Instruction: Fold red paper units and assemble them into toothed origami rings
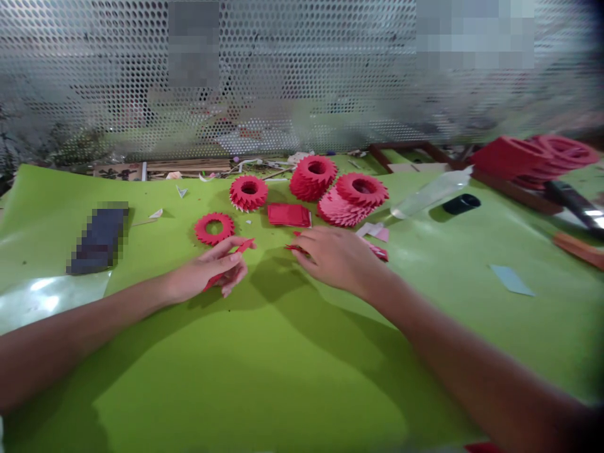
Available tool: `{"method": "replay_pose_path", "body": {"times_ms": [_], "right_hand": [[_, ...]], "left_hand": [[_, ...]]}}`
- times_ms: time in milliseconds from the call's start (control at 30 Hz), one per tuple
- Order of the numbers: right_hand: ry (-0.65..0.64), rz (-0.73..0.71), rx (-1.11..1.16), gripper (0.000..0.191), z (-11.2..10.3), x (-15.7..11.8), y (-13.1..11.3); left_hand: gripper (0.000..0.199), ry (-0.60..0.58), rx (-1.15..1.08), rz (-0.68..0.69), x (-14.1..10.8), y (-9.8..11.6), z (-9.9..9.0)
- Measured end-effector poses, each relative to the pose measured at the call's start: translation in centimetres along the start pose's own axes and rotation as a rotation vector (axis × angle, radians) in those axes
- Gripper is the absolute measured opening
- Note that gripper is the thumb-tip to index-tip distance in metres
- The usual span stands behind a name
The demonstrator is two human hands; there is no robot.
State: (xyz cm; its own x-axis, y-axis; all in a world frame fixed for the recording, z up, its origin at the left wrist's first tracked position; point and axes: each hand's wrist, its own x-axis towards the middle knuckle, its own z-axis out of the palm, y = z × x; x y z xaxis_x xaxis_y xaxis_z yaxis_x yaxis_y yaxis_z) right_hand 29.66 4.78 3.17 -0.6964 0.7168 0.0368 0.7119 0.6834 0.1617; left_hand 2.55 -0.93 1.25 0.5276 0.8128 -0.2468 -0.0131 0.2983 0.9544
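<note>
At a workbench spread with a green plastic sheet [264,377], a person's left hand [207,270] and right hand [337,257] are busy with folded red paper near the middle of the sheet. The left hand has a narrow grip, its thumb and fingers pinched on a red paper strip [229,259] whose ends show on either side. The right fingertips [304,255] rest on a small red paper piece [293,248], though this view cannot settle whether they are gripping it. Just ahead sit a flat red paper ring [214,228], a thicker red ring [248,192], a tall red paper stack [310,179] and a tilted red paper stack [346,204], with a pile of folded red paper [289,215] among them. Farther right lie a clear plastic bottle [429,194], a black cap [461,203] and a pale blue paper scrap [512,280]. Work this small looks best done with the pinch close to the fold, each crease pressed sharp and the edges lined up before the fingers let go.
</note>
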Motion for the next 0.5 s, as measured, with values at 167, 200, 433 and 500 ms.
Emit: {"method": "replay_pose_path", "body": {"times_ms": [167, 200, 433, 500], "right_hand": [[0.013, -0.007, 0.080, 0.028, 0.0, 0.4, -0.2], [0.022, -0.010, 0.101, 0.028, 0.0, 0.4, -0.3], [0.279, -0.206, 0.280, 0.025, -0.1, -0.5, -1.6], [0.374, -0.241, 0.312, 0.023, -0.4, -0.9, -2.0]], "left_hand": [[0.031, -0.073, -0.061, 0.012, 0.1, 0.2, 0.1], [0.034, -0.079, -0.050, 0.015, 0.1, 0.1, 0.0], [0.052, -0.105, 0.150, -0.019, 0.0, -0.1, -0.3], [0.056, -0.125, 0.228, -0.007, -0.1, 0.0, -0.3]]}}
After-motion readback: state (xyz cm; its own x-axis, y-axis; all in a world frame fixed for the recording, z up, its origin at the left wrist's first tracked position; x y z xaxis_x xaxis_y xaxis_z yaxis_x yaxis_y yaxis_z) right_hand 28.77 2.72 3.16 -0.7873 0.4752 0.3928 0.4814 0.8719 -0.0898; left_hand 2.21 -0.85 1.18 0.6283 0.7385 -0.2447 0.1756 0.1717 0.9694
